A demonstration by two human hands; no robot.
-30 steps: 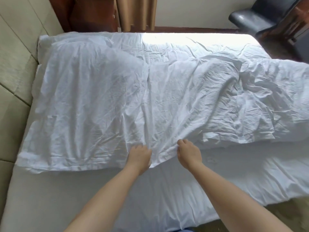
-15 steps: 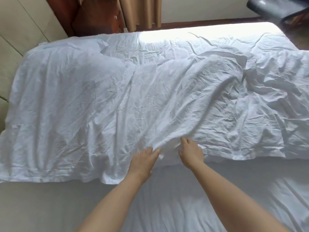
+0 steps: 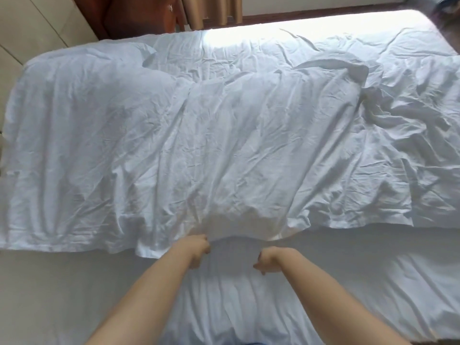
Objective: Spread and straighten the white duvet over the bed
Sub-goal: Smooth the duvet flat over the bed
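The white duvet (image 3: pixel 204 135) lies crumpled across the far half of the bed (image 3: pixel 62 295), bunched in folds toward the right. Its near edge is lifted into a small billow at the middle. My left hand (image 3: pixel 199 249) is clenched on that raised edge at its left end. My right hand (image 3: pixel 270 260) is curled into a fist just below the right end of the billow. A narrow gap seems to separate it from the hem. The motion blur hides whether any cloth is in it.
A white bottom sheet (image 3: pixel 348 282) covers the near half of the mattress. A padded beige headboard (image 3: pixel 29 28) runs along the left. Behind the bed stand a dark wooden cabinet (image 3: pixel 139 18) and tan curtains (image 3: pixel 214 11).
Both hands have pulled back toward me and spread apart. The duvet's near edge, flat before, has risen into a billow between them. The view has shifted closer over the bed.
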